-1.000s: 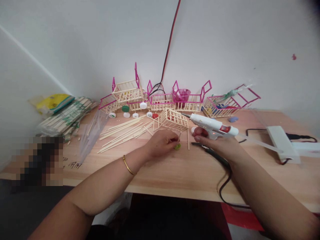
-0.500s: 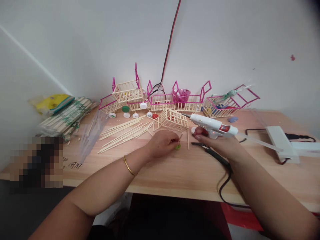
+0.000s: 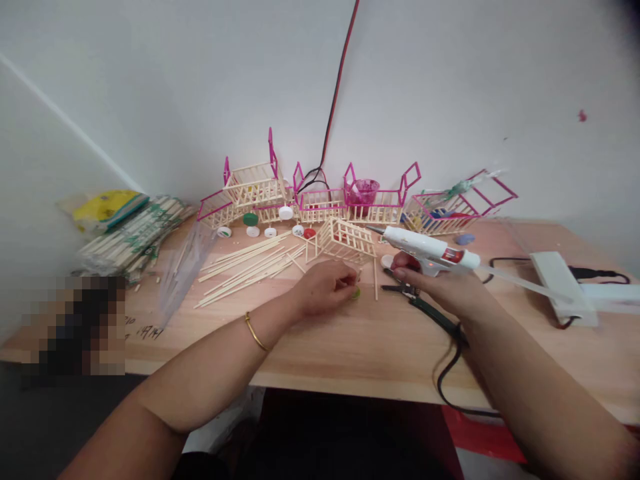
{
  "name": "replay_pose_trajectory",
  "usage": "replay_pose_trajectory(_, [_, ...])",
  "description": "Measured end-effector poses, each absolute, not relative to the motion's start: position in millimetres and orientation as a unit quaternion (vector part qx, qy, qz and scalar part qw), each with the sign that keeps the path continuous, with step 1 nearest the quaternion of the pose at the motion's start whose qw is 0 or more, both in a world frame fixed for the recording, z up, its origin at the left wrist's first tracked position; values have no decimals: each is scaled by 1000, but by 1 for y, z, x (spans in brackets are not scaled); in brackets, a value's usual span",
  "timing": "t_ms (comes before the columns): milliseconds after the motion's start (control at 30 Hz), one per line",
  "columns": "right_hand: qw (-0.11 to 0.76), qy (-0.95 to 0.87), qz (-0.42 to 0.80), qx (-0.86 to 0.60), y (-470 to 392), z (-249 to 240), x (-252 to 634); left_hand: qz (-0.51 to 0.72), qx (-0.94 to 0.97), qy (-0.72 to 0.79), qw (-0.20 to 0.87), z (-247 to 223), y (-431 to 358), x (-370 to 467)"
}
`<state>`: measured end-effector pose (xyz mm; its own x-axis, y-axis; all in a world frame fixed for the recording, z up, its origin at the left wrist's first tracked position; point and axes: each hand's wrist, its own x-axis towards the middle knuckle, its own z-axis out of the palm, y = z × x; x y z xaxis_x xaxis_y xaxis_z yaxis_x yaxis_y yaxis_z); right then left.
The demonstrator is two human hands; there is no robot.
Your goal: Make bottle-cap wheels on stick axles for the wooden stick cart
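My left hand (image 3: 326, 288) is low over the table with its fingertips pinched together on a short wooden stick (image 3: 359, 274), mostly hidden by the fingers. Right beside those fingertips lies a green bottle cap (image 3: 357, 293). My right hand (image 3: 431, 283) grips a white hot glue gun (image 3: 417, 244), its nozzle pointing left and a clear glue stick (image 3: 515, 279) coming out of the back. Behind my left hand a small frame of bare sticks (image 3: 347, 241) rests tilted on the table. Black-handled pliers (image 3: 423, 305) lie under my right hand.
Pink-trimmed stick carts (image 3: 375, 212) with bottle-cap wheels line the wall, a pink plastic cup (image 3: 365, 192) among them. Loose sticks (image 3: 245, 273) and bagged sticks (image 3: 137, 233) lie left. A power strip (image 3: 563, 287) sits right; a black cord (image 3: 441, 383) runs over the front edge.
The glue gun in my right hand has shifted slightly to the right, away from my left hand. My left hand stays nearly in place, still pinched by the green cap.
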<state>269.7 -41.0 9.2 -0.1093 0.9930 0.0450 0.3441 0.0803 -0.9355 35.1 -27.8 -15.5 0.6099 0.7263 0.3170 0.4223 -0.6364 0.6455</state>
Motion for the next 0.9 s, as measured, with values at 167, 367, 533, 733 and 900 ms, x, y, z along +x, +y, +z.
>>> replay_pose_trajectory(167, [385,-626,411,-539,-40,8,272,285,868,322,246,-14,-26,34])
replay_pose_trajectory(367, [379,-627,405,-548,-39,8,272,273,886,299,227,-16,-24,35])
replay_pose_trajectory(533, [384,-619,400,-556,-39,9,271,283,885,291,226,-18,-24,36])
replay_pose_trajectory(733, [385,-628,412,-536,-39,11,271,284,879,302,234,-17,-25,36])
replay_pose_trajectory(900, [375,-637,400,-542,-40,15,270,284,878,299,245,-17,-24,36])
